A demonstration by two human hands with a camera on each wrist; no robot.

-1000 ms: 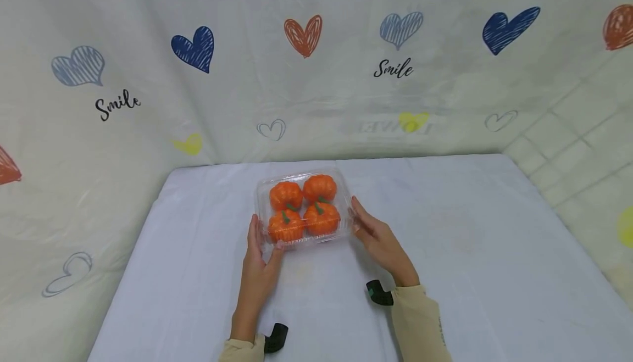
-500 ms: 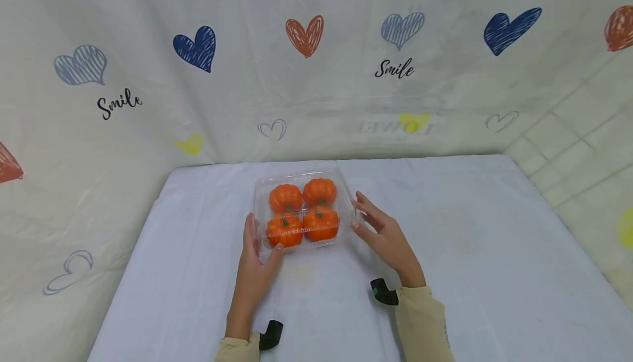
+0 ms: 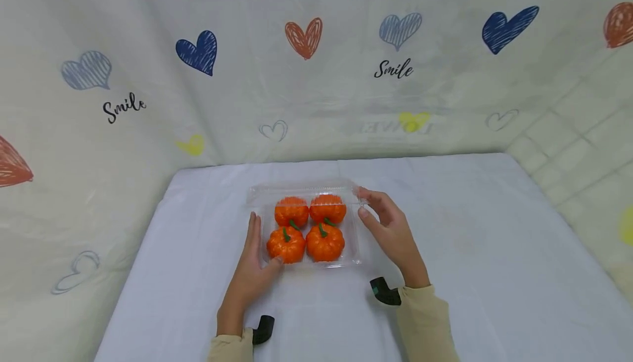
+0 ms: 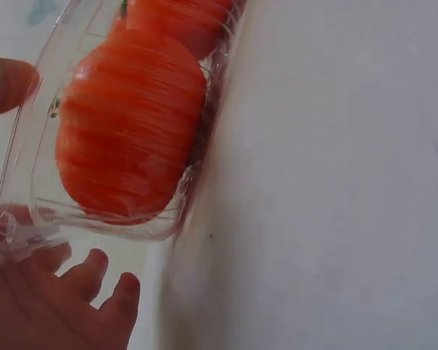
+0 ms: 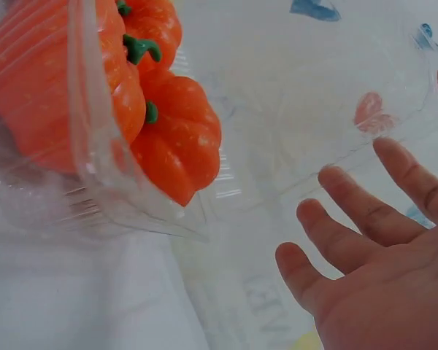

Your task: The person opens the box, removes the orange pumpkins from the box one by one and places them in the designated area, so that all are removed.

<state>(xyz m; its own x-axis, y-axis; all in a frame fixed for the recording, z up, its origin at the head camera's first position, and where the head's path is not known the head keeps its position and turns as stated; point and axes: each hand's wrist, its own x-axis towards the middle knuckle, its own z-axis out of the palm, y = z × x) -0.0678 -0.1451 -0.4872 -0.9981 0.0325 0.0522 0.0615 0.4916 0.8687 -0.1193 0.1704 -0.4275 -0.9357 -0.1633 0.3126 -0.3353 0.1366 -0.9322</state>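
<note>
A clear plastic clamshell container (image 3: 352, 244) with several small orange pumpkins (image 3: 325, 243) with green stems in it is in the middle of the head view. Its transparent lid (image 3: 277, 191) stands raised towards the back. My left hand (image 3: 254, 274) grips the container's near left corner, thumb over the front rim and fingers along the left side. At the lid's right edge, my right hand (image 3: 393, 233) holds it between thumb and fingers. The right wrist view shows the other fingers (image 5: 350, 211) spread and the pumpkins (image 5: 179, 138) inside the open front.
A white cloth covers the table (image 3: 475, 252). Behind and beside it hangs a pale curtain (image 3: 341, 76) printed with hearts and "Smile". A black wrist mount (image 3: 386, 291) sits by the right sleeve, another black mount (image 3: 264, 329) by the left.
The lid has swung up and back from over the pumpkins, with my right hand at its edge. The container and my left hand have shifted slightly nearer.
</note>
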